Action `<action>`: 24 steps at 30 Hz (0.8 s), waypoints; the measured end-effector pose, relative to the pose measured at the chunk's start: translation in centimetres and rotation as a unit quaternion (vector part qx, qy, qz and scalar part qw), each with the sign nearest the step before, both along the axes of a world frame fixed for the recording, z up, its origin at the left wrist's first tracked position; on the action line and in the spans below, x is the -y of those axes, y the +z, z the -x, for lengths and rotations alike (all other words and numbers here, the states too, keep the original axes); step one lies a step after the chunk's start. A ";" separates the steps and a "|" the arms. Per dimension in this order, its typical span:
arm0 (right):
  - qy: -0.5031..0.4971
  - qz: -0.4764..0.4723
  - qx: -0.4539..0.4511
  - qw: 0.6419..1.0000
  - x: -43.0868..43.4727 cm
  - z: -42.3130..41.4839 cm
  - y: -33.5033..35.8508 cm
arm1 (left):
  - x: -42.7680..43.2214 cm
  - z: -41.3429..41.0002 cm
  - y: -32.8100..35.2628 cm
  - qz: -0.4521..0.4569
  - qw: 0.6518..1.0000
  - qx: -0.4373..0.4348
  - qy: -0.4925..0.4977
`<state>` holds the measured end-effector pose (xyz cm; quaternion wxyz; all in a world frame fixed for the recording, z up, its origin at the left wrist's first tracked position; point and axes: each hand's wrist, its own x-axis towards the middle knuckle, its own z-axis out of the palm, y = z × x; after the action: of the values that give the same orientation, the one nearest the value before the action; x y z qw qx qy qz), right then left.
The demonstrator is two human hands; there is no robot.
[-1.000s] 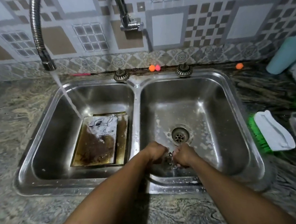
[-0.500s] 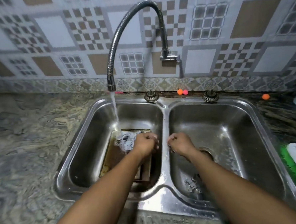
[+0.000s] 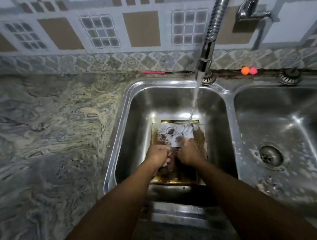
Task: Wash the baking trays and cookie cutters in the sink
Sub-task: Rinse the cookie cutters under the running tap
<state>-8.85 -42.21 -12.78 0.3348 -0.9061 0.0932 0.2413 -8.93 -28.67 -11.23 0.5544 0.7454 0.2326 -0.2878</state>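
Observation:
A greasy brown baking tray (image 3: pixel 199 141) lies flat on the bottom of the left sink basin (image 3: pixel 155 104), with foam on its far part. My left hand (image 3: pixel 158 155) and my right hand (image 3: pixel 189 153) are close together just above the tray, fingers curled. Between them they pinch a small pale metal cookie cutter (image 3: pixel 176 145), mostly hidden by the fingers. Water (image 3: pixel 194 103) runs from the flexible tap (image 3: pixel 207 48) and lands on the tray just beyond my right hand.
The right basin (image 3: pixel 293 118) holds foam specks around its drain (image 3: pixel 270 157). Two sink plugs (image 3: pixel 290 76) sit on the back rim beside small orange and pink balls (image 3: pixel 249 70). Marbled countertop (image 3: pixel 51 122) stretches to the left.
Both hands moved from the right basin, over the divider, into the left basin and came together above the tray near the water stream. The view swung left.

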 end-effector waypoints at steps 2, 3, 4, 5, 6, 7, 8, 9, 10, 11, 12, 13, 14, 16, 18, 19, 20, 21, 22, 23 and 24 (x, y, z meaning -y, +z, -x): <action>-0.055 0.011 -0.032 0.998 -0.2 -0.4 -1.3 | -1.2 -0.7 -1.1 -0.009 1.000 -0.010 -0.004; -0.081 0.029 -0.038 0.996 -0.2 -0.6 -2.0 | -1.6 -1.0 -1.4 -0.011 1.000 -0.014 -0.007; -0.090 0.042 -0.042 0.994 -0.1 -0.7 -2.8 | -2.0 -1.2 -1.5 -0.009 1.000 -0.017 -0.009; -0.081 0.053 -0.041 0.994 -0.1 -0.8 -3.7 | -2.2 -1.6 -1.7 -0.007 1.000 -0.019 -0.008; -0.080 0.055 -0.039 0.995 -0.3 -0.7 -3.8 | -2.3 -1.8 -1.8 -0.004 1.000 -0.020 -0.005; -0.070 0.060 -0.022 0.995 -0.6 -0.4 -3.3 | -2.4 -2.0 -1.8 0.000 1.000 -0.019 -0.003; -0.060 0.064 -0.004 0.996 -0.8 -0.2 -2.8 | -2.4 -2.1 -1.7 0.002 1.000 -0.018 -0.003; -0.050 0.069 0.016 0.996 -1.1 0.1 -2.1 | -2.5 -2.1 -1.7 0.004 1.000 -0.018 -0.004; -0.061 0.059 0.027 0.996 -1.3 0.2 -1.9 | -2.5 -2.1 -1.6 0.004 1.000 -0.019 -0.009; -0.073 0.049 0.038 0.995 -1.2 0.3 -1.6 | -2.5 -2.0 -1.7 0.004 1.000 -0.018 -0.014; -0.087 0.039 0.039 0.995 -1.2 0.5 -1.5 | -2.5 -2.0 -1.7 0.005 1.000 -0.016 -0.020; -0.095 0.035 0.042 0.994 -1.1 0.8 -1.4 | -2.5 -2.0 -1.7 0.009 1.000 -0.014 -0.023; -0.103 0.018 0.048 0.993 -1.0 1.2 -1.2 | -2.4 -2.0 -1.6 0.017 0.999 -0.015 -0.023; -0.080 0.015 0.064 0.995 -0.7 2.0 -1.0 | -2.3 -2.0 -1.4 0.043 0.998 -0.028 -0.021; -0.053 0.028 0.091 0.994 -0.2 2.7 -0.5 | -2.0 -1.7 -0.8 0.082 0.995 -0.046 -0.021; -0.046 0.037 0.106 0.993 0.0 3.0 -0.1 | -1.9 -1.5 -0.6 0.101 0.993 -0.053 -0.019; -0.042 0.036 0.121 0.991 0.3 3.4 0.2 | -1.6 -1.3 -0.3 0.115 0.992 -0.053 -0.020; -0.038 0.036 0.132 0.990 0.5 3.7 0.7 | -1.4 -1.1 0.0 0.123 0.991 -0.045 -0.026; -0.031 0.035 0.146 0.988 0.7 4.1 1.1 | -1.2 -0.9 0.4 0.122 0.991 -0.032 -0.034; -0.027 0.031 0.152 0.988 0.8 4.5 1.6 | -1.0 -0.7 0.8 0.120 0.992 -0.019 -0.043; -0.029 0.016 0.156 0.987 1.0 4.9 2.2 | -0.8 -0.5 1.3 0.119 0.992 -0.007 -0.049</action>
<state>-13.78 -43.20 -10.59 0.3371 -0.9349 0.0703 0.0860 -8.39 -27.86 -9.89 0.6225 0.6828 0.1640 -0.3456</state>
